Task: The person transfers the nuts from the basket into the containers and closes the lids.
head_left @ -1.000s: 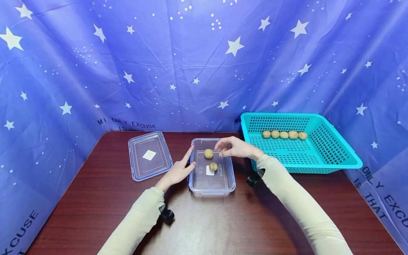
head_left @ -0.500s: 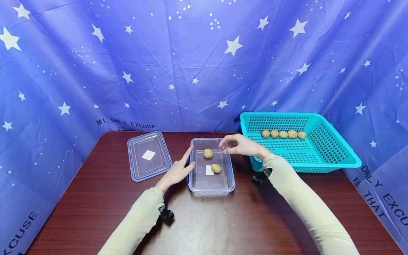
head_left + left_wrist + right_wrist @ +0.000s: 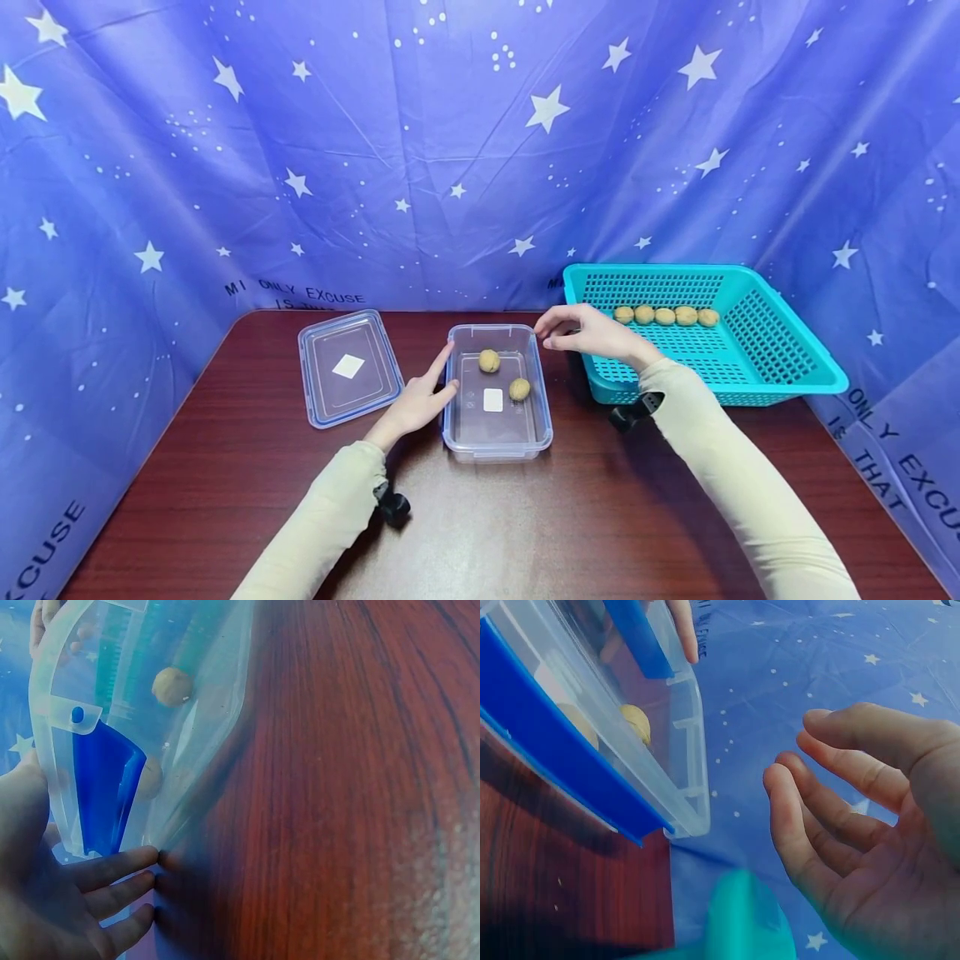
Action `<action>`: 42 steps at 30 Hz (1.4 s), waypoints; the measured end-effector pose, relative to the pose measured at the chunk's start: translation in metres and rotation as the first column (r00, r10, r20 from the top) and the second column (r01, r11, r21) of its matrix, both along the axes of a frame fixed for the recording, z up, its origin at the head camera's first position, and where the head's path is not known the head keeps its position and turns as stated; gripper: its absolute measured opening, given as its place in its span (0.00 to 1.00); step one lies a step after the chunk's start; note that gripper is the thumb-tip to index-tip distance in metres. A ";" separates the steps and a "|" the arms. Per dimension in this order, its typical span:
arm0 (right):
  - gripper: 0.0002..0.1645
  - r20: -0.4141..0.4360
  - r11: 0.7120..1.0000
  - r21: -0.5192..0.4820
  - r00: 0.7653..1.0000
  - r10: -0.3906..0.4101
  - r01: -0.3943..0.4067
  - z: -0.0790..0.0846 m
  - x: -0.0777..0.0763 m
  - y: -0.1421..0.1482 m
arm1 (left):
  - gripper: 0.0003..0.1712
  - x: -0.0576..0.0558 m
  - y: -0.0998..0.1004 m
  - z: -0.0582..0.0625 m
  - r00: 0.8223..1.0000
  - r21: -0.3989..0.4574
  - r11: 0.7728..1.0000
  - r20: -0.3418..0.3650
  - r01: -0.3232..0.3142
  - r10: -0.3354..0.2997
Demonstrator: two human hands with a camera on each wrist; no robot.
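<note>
A clear plastic food container (image 3: 495,451) with blue side clips stands at the middle of the table. Inside lie two walnuts, a far one (image 3: 489,361) and a nearer one (image 3: 519,389) by the right wall. My left hand (image 3: 418,407) rests against the container's left side, fingers extended; the left wrist view shows its fingertips (image 3: 156,855) at the wall's lower edge. Just off the far right corner, my right hand (image 3: 592,332) hovers between container and basket. In the right wrist view that hand (image 3: 870,817) is loosely curved around nothing.
A turquoise slotted basket (image 3: 720,393) stands on the right, with a row of several walnuts (image 3: 664,317) along its far side. The container's lid (image 3: 348,404), with a white label, lies flat on the left. A starry blue curtain (image 3: 420,150) hangs behind the table.
My right hand has drawn back rightward from over the container towards the basket. The nearer walnut has rolled right, off the white label. The left hand has stayed in place.
</note>
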State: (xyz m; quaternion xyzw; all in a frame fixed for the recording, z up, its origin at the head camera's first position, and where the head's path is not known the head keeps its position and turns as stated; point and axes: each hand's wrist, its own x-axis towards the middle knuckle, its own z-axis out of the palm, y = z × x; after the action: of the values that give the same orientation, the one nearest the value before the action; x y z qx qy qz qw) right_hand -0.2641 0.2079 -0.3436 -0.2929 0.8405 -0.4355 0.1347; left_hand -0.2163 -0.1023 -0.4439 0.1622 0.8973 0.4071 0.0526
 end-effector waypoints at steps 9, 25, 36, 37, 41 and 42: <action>0.13 -0.003 0.998 0.012 0.998 -0.058 0.058 0.004 0.002 0.025 | 0.39 0.000 -0.001 0.001 1.000 0.012 1.000 0.016 0.000 0.000; 0.16 0.052 0.984 0.050 0.984 -0.172 0.170 0.011 -0.007 0.076 | 0.40 -0.002 -0.001 0.002 1.000 -0.021 1.000 0.014 -0.004 0.005; 0.18 0.057 0.975 0.080 0.976 -0.210 0.205 0.014 -0.014 0.097 | 0.41 -0.002 -0.001 0.003 0.999 -0.028 1.000 0.030 0.013 -0.012; 0.18 0.060 0.975 0.085 0.975 -0.213 0.208 0.014 -0.015 0.098 | 0.41 -0.002 -0.001 0.004 0.999 -0.027 1.000 0.032 0.013 -0.012; 0.17 0.063 0.970 0.111 0.973 -0.224 0.216 0.014 -0.019 0.103 | 0.41 -0.001 -0.001 0.004 0.999 -0.031 0.999 0.037 0.007 -0.006; 0.17 0.061 0.968 0.118 0.971 -0.230 0.221 0.014 -0.019 0.104 | 0.41 -0.001 0.000 0.003 0.999 -0.031 0.999 0.038 0.008 -0.007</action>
State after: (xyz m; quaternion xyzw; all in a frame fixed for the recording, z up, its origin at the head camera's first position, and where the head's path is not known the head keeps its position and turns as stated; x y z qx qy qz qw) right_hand -0.2832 0.3116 -0.3295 -0.1711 0.8855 -0.4115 0.1316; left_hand -0.2172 -0.1028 -0.4404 0.1568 0.9019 0.3957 0.0736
